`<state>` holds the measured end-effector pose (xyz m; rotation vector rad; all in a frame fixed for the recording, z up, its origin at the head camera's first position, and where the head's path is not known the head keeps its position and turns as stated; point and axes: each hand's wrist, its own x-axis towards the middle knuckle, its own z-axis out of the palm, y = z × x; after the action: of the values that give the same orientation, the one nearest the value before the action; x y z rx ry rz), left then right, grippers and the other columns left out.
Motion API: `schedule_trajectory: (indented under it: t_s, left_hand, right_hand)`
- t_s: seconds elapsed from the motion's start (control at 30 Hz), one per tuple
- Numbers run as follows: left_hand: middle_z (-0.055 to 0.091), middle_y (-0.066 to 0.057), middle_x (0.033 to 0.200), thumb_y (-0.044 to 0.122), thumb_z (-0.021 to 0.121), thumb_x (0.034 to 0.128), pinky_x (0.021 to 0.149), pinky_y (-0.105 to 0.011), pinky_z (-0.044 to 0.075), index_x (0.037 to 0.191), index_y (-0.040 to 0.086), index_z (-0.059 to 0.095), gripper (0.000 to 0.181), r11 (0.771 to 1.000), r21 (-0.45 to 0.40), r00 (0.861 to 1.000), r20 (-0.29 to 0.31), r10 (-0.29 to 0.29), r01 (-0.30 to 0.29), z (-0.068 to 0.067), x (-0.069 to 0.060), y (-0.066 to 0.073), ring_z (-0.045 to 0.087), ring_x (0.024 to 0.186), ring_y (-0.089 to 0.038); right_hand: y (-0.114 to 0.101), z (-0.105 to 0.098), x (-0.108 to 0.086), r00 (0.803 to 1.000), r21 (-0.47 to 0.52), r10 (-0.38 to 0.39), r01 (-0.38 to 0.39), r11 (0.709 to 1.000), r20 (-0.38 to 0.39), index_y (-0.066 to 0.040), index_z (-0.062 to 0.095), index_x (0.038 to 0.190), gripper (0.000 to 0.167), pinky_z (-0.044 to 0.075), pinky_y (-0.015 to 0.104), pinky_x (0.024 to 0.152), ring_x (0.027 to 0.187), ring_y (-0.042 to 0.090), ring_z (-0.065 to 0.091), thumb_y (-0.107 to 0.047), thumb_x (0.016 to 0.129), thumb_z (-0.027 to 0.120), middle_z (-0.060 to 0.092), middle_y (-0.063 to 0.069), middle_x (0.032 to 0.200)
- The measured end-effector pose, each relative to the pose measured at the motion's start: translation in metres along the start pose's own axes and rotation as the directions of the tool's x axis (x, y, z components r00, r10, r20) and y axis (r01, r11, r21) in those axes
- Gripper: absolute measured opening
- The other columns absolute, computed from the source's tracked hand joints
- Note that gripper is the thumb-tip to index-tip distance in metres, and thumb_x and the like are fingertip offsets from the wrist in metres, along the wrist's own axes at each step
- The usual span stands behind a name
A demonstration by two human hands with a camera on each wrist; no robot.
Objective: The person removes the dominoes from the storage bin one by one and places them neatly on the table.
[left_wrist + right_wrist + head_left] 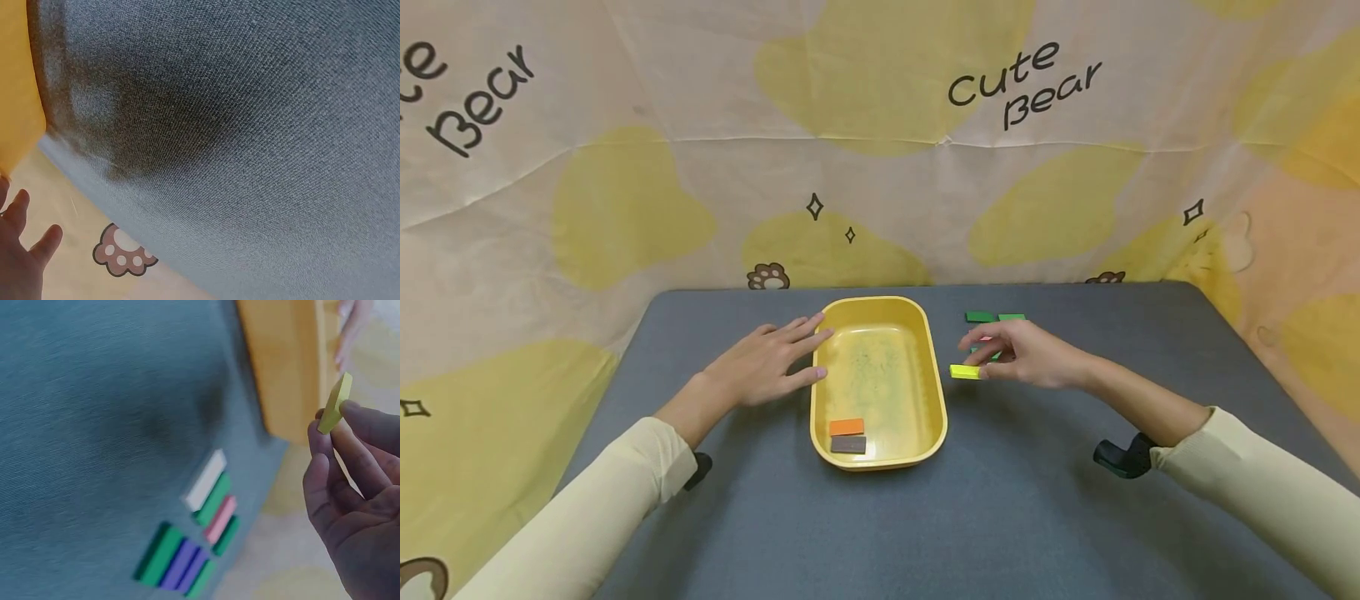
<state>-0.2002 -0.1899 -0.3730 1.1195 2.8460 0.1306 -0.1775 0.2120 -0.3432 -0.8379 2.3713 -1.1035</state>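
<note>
Between thumb and fingers, my right hand [1037, 357] pinches a small yellow block [965, 372], held just off the right side of a yellow tray [942, 392]. The right wrist view shows the same yellow block [337, 403] tilted at the fingertips. My left hand [767, 362] has its fingers spread and extended, with the tips at the tray's left rim. Inside the tray, near its front left corner, lie an orange block [847, 427] and a dark grey-brown block [848, 445], side by side.
Several flat blocks lie right of the tray, partly behind my right hand in the head view: a white block [206, 480], a pink block [220, 520], purple blocks [180, 562] and green ones [161, 553]. A grey cloth-covered table [880, 533] meets a patterned curtain [880, 192] behind.
</note>
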Motion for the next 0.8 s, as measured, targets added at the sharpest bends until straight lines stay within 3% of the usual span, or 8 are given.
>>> schedule_trajectory:
  t_s: [0.37,0.8]
  left_hand:
    - [0.019,-0.007,0.165,0.06,0.038,0.1018,0.111,-0.059,0.03,0.158,0.017,0.03,0.072,1.0,-0.004,1.0,0.01,-0.008,0.008,0.0,0.001,0.0,0.025,0.149,-0.031]
    - [0.019,-0.007,0.165,0.06,0.037,0.1018,0.111,-0.058,0.031,0.158,0.017,0.029,0.072,1.0,0.001,1.0,0.01,-0.009,0.009,0.0,0.001,0.001,0.026,0.149,-0.031]
  right_hand:
    - [0.035,0.012,-0.02,0.988,-0.211,-0.025,-0.007,0.977,-0.149,0.001,0.06,0.128,0.045,0.056,0.04,0.081,0.101,0.023,0.07,0.003,0.086,0.075,0.075,0.007,0.108]
    - [0.063,0.022,-0.024,0.992,-0.27,-0.011,-0.024,0.962,-0.128,-0.002,0.06,0.128,0.044,0.056,0.045,0.086,0.105,0.026,0.07,0.004,0.087,0.073,0.073,0.011,0.112]
